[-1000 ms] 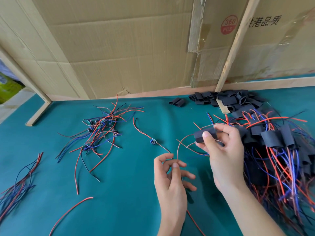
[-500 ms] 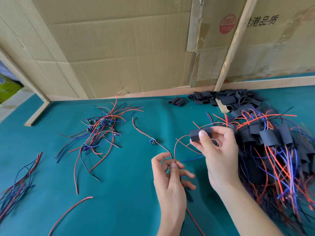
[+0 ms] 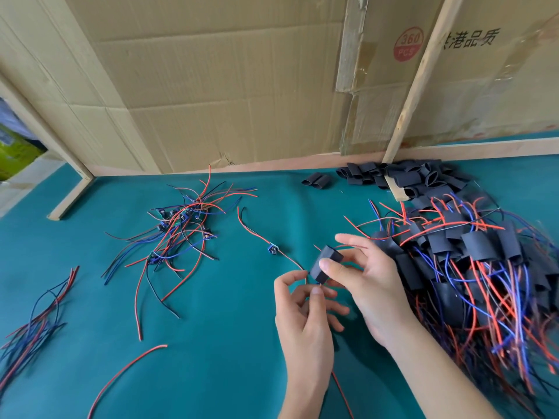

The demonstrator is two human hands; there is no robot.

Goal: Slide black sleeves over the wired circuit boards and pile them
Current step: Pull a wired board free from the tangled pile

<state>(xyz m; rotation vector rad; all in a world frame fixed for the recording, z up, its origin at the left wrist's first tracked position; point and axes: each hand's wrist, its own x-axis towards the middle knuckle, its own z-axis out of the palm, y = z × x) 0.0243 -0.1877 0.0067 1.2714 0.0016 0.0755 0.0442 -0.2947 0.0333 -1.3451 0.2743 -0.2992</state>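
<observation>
A teal cloth (image 3: 211, 343) covers the bench in front of me, with flattened cardboard (image 3: 227, 86) standing along its far edge. My right hand (image 3: 367, 285) pinches a black sleeve (image 3: 325, 263) between thumb and fingers, tilted just above the cloth. My left hand (image 3: 302, 322) sits right below it, thumb and forefinger pinching a thin red wire (image 3: 292, 261) that runs back to a small blue circuit board (image 3: 272, 248) lying on the cloth. To my right lies the heap of sleeved boards (image 3: 472, 267); loose empty sleeves (image 3: 402, 176) sit behind it. An unsleeved tangle of wired boards (image 3: 178, 228) lies to the left.
</observation>
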